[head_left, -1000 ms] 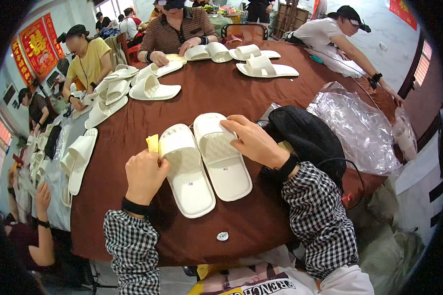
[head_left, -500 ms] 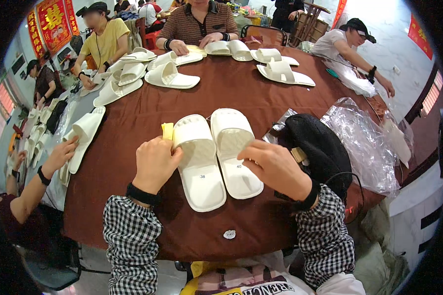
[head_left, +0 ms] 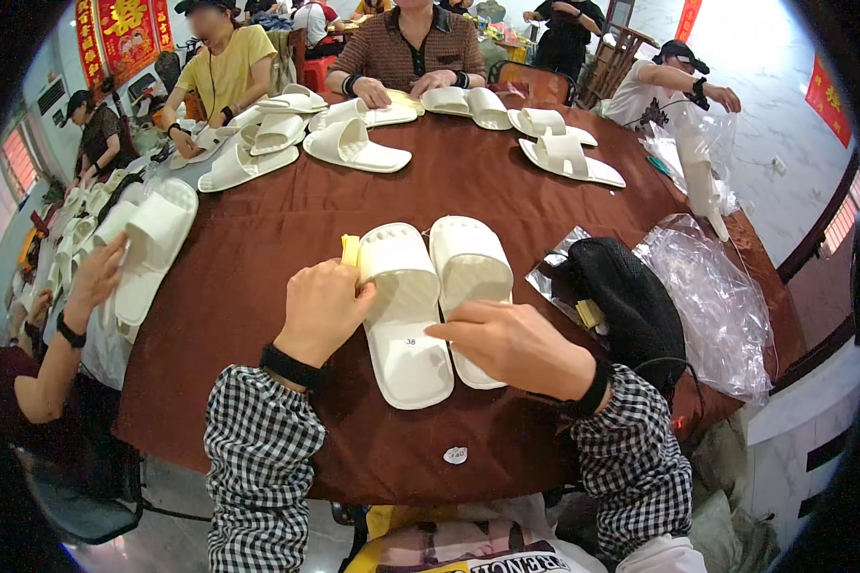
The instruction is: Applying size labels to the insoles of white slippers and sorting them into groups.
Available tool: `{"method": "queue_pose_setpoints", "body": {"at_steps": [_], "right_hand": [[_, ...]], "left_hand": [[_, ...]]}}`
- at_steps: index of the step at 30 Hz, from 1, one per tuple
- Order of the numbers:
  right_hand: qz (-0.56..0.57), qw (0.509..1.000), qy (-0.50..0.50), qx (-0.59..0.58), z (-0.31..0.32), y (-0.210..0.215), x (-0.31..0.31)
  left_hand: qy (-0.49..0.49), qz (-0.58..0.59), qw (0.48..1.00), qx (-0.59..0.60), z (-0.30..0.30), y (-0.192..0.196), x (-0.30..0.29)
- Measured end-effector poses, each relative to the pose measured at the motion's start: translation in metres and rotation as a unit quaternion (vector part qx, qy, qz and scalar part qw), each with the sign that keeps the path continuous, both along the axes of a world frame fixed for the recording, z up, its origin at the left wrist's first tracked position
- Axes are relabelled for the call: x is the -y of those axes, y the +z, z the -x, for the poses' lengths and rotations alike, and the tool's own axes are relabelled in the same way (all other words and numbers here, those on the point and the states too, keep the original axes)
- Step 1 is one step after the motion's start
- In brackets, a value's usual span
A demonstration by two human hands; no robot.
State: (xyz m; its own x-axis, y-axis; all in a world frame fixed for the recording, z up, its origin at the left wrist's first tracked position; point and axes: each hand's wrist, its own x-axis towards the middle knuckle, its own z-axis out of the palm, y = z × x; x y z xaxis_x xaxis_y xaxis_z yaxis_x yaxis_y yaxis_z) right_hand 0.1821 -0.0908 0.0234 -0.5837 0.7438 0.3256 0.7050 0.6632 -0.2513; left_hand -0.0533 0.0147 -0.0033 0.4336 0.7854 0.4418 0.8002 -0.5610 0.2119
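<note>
Touching the left slipper (head_left: 404, 306), the left hand (head_left: 325, 304) is clenching a yellow piece (head_left: 351, 249); over the neighbouring right slipper (head_left: 471, 258), the right hand (head_left: 523, 347) is curling, grip unclear. Far right of the left slipper, a clear bag (head_left: 720, 134) is enclosing something white (head_left: 703, 180).

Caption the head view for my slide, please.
Two white slippers side by side on brown cloth, left hand beside one, right hand over the other.

From the person's head, the scene is viewed down and forward by a wide fisheye camera. The table under reddish-brown cloth (head_left: 468, 191) is taken closely at centre; the pale marbled wall (head_left: 764, 105), upper right, farther away.
</note>
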Motion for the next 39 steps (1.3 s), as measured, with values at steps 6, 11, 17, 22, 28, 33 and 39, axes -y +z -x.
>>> {"method": "queue_pose_setpoints", "body": {"at_steps": [6, 11, 17, 22, 28, 33, 39], "right_hand": [[-0.038, 0.998, 0.035, 0.040, 0.016, -0.014, -0.008], [-0.012, 0.998, 0.038, 0.039, 0.020, -0.004, -0.009], [0.049, 0.997, 0.028, 0.057, 0.027, -0.005, -0.029], [0.048, 0.997, 0.017, 0.057, 0.032, -0.007, -0.030], [0.042, 0.998, -0.002, 0.047, 0.038, -0.015, -0.033], [0.055, 0.997, 0.022, 0.044, 0.033, -0.005, -0.021], [0.211, 0.964, 0.146, 0.066, 0.024, 0.032, 0.031]], "left_hand": [[-0.011, 0.010, 1.000, 0.013, -0.001, 0.001, 0.000], [-0.003, 0.010, 1.000, 0.007, 0.003, 0.002, 0.001], [0.002, 0.025, 1.000, 0.001, -0.001, 0.002, 0.000], [-0.011, -0.003, 1.000, 0.013, 0.004, -0.003, -0.001], [-0.011, -0.011, 1.000, 0.020, 0.001, -0.004, 0.001], [-0.005, -0.014, 1.000, 0.010, 0.001, -0.010, -0.002], [-0.006, 0.002, 1.000, 0.009, 0.002, -0.004, -0.004]]}}
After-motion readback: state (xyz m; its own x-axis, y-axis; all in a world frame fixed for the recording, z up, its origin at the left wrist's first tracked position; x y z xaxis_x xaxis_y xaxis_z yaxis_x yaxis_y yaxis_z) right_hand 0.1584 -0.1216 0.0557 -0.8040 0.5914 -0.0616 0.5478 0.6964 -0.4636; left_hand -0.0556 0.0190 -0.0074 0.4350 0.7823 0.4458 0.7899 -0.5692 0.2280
